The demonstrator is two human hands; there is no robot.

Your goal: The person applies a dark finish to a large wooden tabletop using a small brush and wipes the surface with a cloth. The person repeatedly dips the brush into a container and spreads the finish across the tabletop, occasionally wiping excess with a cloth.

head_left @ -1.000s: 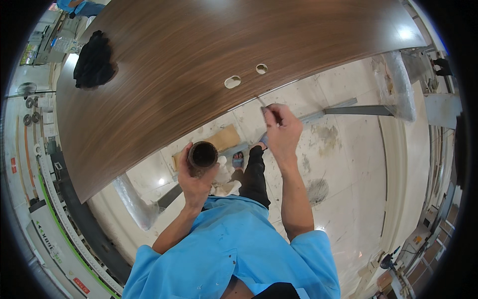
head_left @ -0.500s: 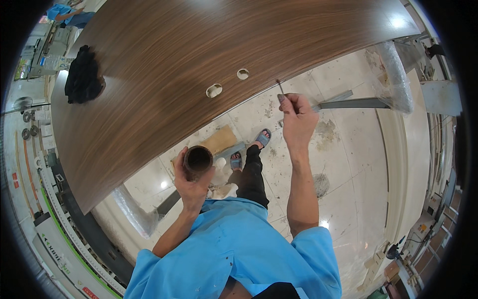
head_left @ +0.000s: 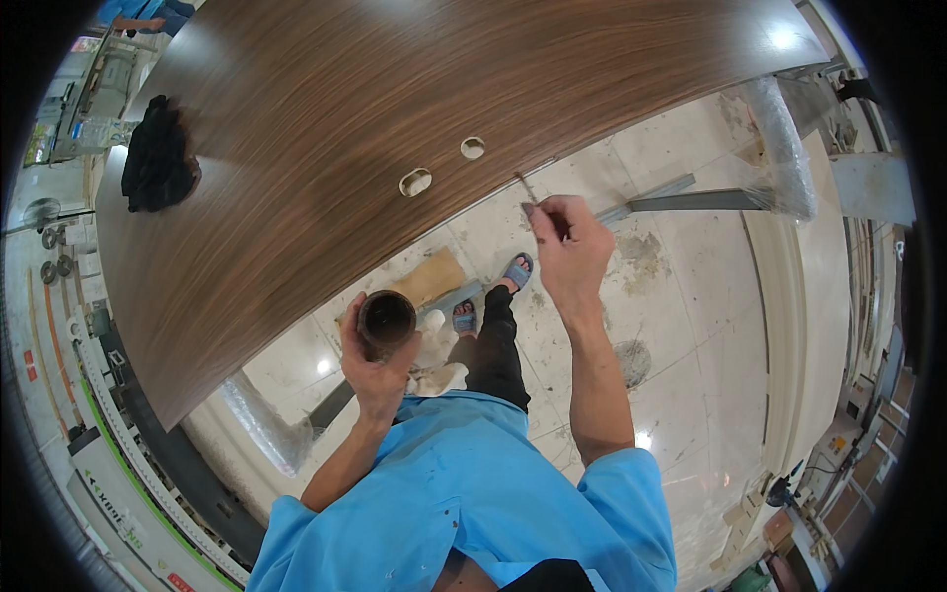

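My left hand [head_left: 378,370] is closed around a round cup [head_left: 387,321] with a dark inside, held upright in front of my waist. Pinched in the fingers of my right hand [head_left: 572,245] is a thin brush-like stick [head_left: 528,187]; its dark tip meets the near edge of a brown wood-grain panel [head_left: 326,128]. Two cut-outs pass through the panel near that edge: an oval hole [head_left: 415,183] and a round hole [head_left: 473,148]. What exactly fills the cup is too dark to make out.
A black cloth [head_left: 156,158] lies on the panel's left part. Wrapped supports [head_left: 784,148] and a grey metal bar [head_left: 700,200] stand under it. Cardboard [head_left: 426,276] lies on the floor by my feet. Stacked pale boards [head_left: 789,326] are at right; another person [head_left: 148,12] is far left.
My right hand has moved left and slightly nearer me, its stick tip shifting along the panel edge. The left hand holds the cup almost where it was.
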